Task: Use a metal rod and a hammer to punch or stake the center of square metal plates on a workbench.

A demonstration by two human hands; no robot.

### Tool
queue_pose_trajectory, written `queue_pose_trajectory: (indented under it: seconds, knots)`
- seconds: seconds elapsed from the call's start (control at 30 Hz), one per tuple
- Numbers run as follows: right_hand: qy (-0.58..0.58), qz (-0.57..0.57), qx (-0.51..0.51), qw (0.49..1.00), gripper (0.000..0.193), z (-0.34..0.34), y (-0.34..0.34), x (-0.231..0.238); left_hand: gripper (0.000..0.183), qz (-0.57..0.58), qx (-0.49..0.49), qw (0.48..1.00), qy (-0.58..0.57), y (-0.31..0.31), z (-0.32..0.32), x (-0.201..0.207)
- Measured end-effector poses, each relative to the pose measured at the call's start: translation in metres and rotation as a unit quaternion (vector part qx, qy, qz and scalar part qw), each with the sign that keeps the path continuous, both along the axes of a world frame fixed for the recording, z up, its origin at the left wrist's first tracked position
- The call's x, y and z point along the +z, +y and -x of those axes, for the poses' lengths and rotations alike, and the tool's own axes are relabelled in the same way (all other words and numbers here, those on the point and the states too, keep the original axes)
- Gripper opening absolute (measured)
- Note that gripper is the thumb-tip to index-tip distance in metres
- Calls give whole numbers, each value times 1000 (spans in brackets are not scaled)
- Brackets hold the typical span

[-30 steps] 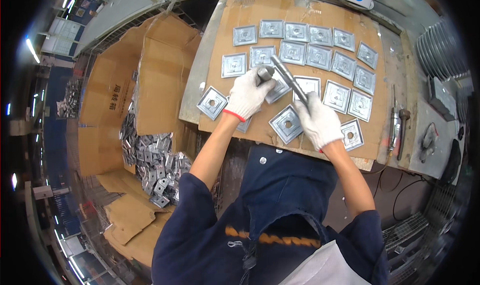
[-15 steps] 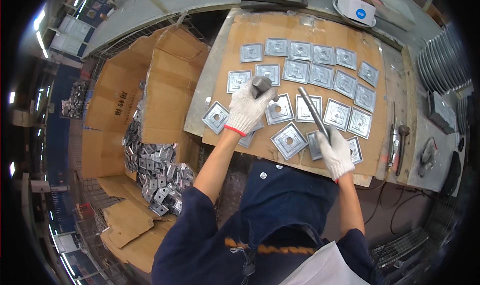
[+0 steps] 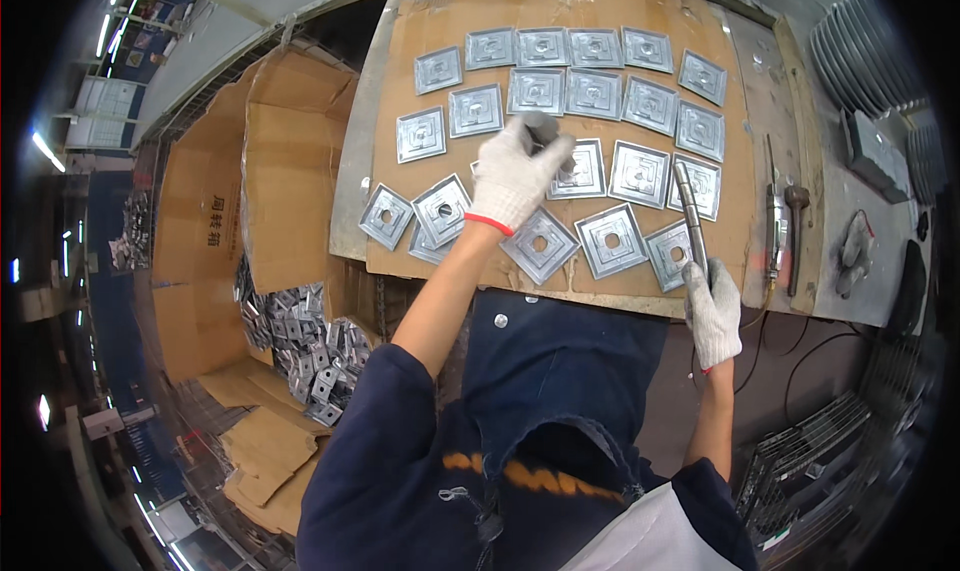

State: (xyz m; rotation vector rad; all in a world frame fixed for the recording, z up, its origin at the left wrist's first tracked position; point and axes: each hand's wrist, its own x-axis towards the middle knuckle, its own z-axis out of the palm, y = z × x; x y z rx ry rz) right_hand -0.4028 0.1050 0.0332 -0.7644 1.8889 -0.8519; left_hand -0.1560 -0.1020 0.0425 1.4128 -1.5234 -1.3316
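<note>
My left hand (image 3: 512, 179), in a white knit glove with a red cuff, is closed round a dark grey metal piece with a blunt round end (image 3: 541, 125); the rest of it is hidden by the fingers. It hovers over the middle of the cardboard, partly covering a square metal plate (image 3: 580, 174). My right hand (image 3: 713, 316), gloved too, grips the lower end of a slim metal rod (image 3: 690, 206) at the cardboard's near right edge. The rod points away from me, across another plate (image 3: 705, 183). Nearest me, several plates (image 3: 612, 241) show a round central hole.
Cardboard (image 3: 385, 101) covers the bench. Left of it stands a large carton (image 3: 295, 161) with a heap of small metal parts (image 3: 310, 346). On the right lie a hammer-like tool (image 3: 797, 231), a slim tool with a hose (image 3: 772, 226), a grey glove (image 3: 856, 251) and stacked discs (image 3: 865, 56).
The whole view has shifted, so the bench sits higher and further left. My left hand has moved right over the plates. My right hand has drawn the rod to the right.
</note>
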Motion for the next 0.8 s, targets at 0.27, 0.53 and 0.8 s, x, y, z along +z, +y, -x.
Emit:
queue_pose_trajectory:
  seconds: [0.27, 0.53, 0.8]
  knots:
    - [22, 14, 56, 998, 42, -11, -8, -5, 35, 113, 14, 987, -112, 6, 16, -51]
    - [71, 20, 106, 992, 53, -14, -11, -11, 44, 105, 0, 990, -90, 7, 14, -51]
    - [134, 65, 168, 974, 45, -23, -55, 51, 41, 71, -116, 965, -226, 1, 9, -26]
